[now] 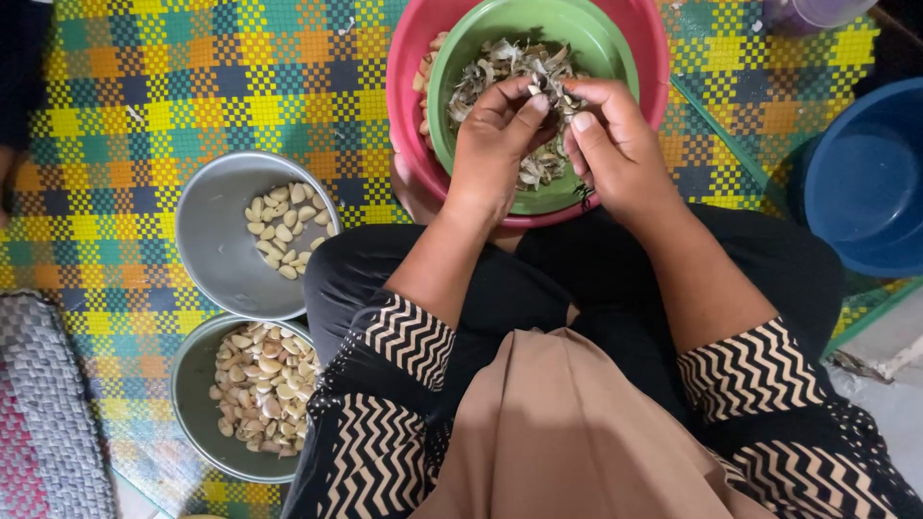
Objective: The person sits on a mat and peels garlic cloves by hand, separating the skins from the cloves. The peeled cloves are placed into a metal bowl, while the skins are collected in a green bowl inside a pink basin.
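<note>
Both hands work over a round green plastic bowl (pixel 596 38) that sits nested inside a larger round pink plastic basin (pixel 409 58), at the far edge of the checked woven floor mat (pixel 144 96). The left hand (pixel 495 144) and the right hand (pixel 615 144) meet above the bowl with fingertips pinched together around a small pale piece, apparently a garlic clove with its skin; the piece itself is mostly hidden by the fingers (pixel 527 108).

Status of the work, judged from the containers:

1. The green bowl holds a loose heap of dry, papery grey-white skins (pixel 500 62). This indicates that many cloves are already stripped.
2. A few pale unpeeled cloves (pixel 423 77) show in the gap between the bowl and the basin wall. How many remain there cannot be determined.
3. A round grey metal bowl (pixel 207 240) near the left edge of the mat holds a small batch of smooth cream-coloured peeled cloves (pixel 284 231), covering only part of its base.
4. A second round grey metal bowl (pixel 187 384), closer to the person, holds a larger heap of pale cloves (pixel 260 384), some with patches of skin.

A round blue plastic tub (pixel 865 173) stands at the right edge of the mat.
</note>
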